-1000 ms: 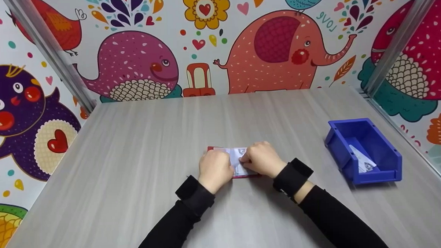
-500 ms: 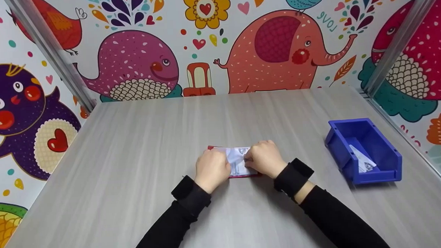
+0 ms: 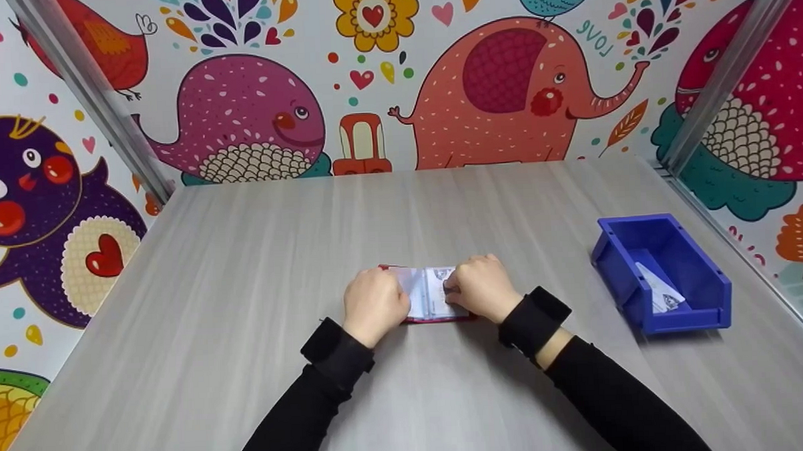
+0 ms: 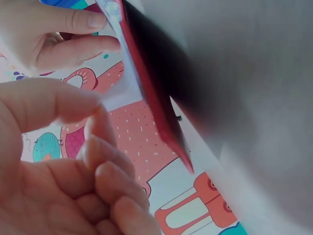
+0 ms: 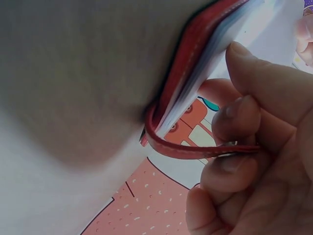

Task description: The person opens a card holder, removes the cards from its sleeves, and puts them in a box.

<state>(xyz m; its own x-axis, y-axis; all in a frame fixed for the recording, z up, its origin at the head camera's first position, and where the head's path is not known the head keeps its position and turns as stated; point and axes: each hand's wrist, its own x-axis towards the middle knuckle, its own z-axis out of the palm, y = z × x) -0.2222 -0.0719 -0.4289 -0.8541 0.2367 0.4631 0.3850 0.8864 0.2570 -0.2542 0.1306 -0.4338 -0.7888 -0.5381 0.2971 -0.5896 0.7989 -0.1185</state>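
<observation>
A red card holder (image 3: 436, 303) with clear plastic sleeves lies open on the table between the hands. The left hand (image 3: 376, 305) is over its left side. In the left wrist view, thumb and forefinger pinch a clear sleeve (image 4: 124, 93) standing off the red cover (image 4: 152, 105). The right hand (image 3: 485, 286) is at the right side. In the right wrist view its thumb presses on the stacked sleeves (image 5: 205, 73), with the forefinger behind them, and the red strap (image 5: 181, 151) runs between its curled fingers. A printed white insert shows on the right page.
A blue plastic bin (image 3: 689, 320) stands at the table's right side. Inside it lies a white printed paper or card (image 3: 659, 290). Patterned walls (image 3: 370, 80) border the wood-grain table (image 3: 256, 257) at the back and sides.
The left hand has moved a little left, drawing a sleeve over, and more of the open pages and the middle fold shows. The right hand has barely shifted.
</observation>
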